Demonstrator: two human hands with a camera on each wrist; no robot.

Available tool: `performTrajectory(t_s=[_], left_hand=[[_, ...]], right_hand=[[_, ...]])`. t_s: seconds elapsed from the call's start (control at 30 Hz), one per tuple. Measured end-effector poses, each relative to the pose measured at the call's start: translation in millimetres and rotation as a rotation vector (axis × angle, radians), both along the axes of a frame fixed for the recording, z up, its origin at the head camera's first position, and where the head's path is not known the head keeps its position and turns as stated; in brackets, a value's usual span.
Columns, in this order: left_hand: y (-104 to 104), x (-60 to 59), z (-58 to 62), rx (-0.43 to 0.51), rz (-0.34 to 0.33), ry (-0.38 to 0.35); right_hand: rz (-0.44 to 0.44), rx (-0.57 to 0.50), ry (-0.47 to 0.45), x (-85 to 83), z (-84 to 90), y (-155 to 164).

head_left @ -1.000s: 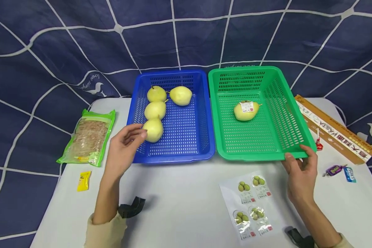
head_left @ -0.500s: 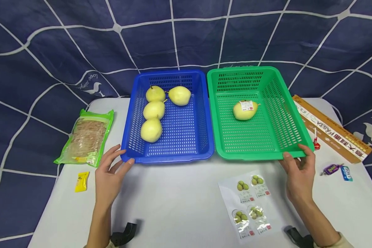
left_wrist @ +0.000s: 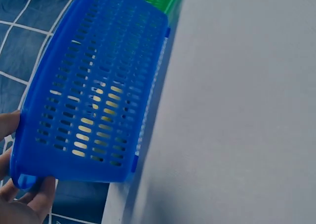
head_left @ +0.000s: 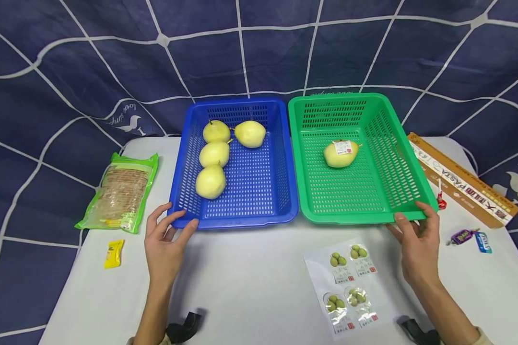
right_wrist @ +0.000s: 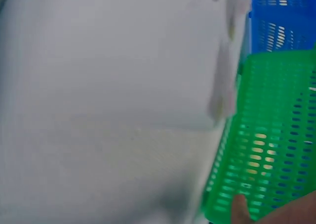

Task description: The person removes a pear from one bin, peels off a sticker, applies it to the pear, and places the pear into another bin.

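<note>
**Both hands on the near corners of the two baskets**

While I watch from the head view, my left hand (head_left: 166,244) sits at the near left corner of the blue basket (head_left: 237,218), fingers spread and loosely bent, thumb and fingertips touching the rim. From the left wrist view the fingers (left_wrist: 19,204) wrap around that corner from below and outside. My right hand (head_left: 416,244) holds the near right corner of the green basket (head_left: 349,215), thumb on the front rim, fingers curled around the side. Both forearms reach forward from the near edge of the table (head_left: 250,287), palms turned inward.

Four pears lie in the blue basket, the nearest pear (head_left: 210,181) by its left wall. One labelled pear (head_left: 340,153) lies in the green basket. Both baskets stand side by side, touching. A sticker sheet (head_left: 347,282) lies just left of my right wrist.
</note>
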State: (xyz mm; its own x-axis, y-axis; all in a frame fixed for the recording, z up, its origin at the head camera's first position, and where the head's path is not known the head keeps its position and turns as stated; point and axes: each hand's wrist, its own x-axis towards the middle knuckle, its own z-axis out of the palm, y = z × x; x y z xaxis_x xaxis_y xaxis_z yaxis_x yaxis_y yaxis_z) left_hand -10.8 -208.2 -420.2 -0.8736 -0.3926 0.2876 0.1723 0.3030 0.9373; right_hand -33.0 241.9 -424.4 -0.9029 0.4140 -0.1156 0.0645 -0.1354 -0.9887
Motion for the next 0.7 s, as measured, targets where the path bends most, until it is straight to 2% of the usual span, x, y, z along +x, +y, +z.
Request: performTrajectory(t_s=[0.03, 0.1, 0.2, 0.3, 0.37, 0.43, 0.47, 0.53, 0.63, 0.7], left_hand=[[-0.1, 0.3, 0.0, 0.007, -0.001, -0.001], [-0.7, 0.4, 0.0, 0.013, 0.001, -0.001], [-1.3, 0.2, -0.2, 0.023, 0.005, 0.002], [-1.0, -0.2, -1.2, 0.035, 0.009, 0.003], [-0.5, -0.5, -2.4, 0.040, 0.011, 0.002], [-0.2, -0.7, -3.3, 0.044, 0.011, 0.003], [-0.1, -0.8, -4.1, 0.045, 0.013, 0.003], [-0.3, -0.6, -5.2, 0.049, 0.017, 0.010], [-0.7, -0.1, -6.2, 0.057, 0.018, 0.019], [-1.0, -0.1, -6.8, 0.069, 0.012, 0.024]], right_hand=[[0.056, 0.035, -0.020, -0.1, 1.9, 3.2], [0.212, 0.184, -0.073, -0.2, 7.2, 11.9], [0.478, 0.467, -0.154, -0.8, 18.2, 27.1], [0.695, 0.816, -0.281, -1.2, 35.4, 37.9], [0.783, 1.020, -0.340, -0.7, 48.4, 37.8], [0.821, 1.188, -0.312, -0.4, 62.0, 31.7], [0.825, 1.226, -0.266, -0.9, 69.0, 26.3], [0.814, 1.237, -0.134, -3.0, 81.8, 10.4], [0.828, 1.133, 0.065, -13.4, 98.8, -18.8], [0.864, 1.040, 0.131, -24.2, 106.6, -40.1]])
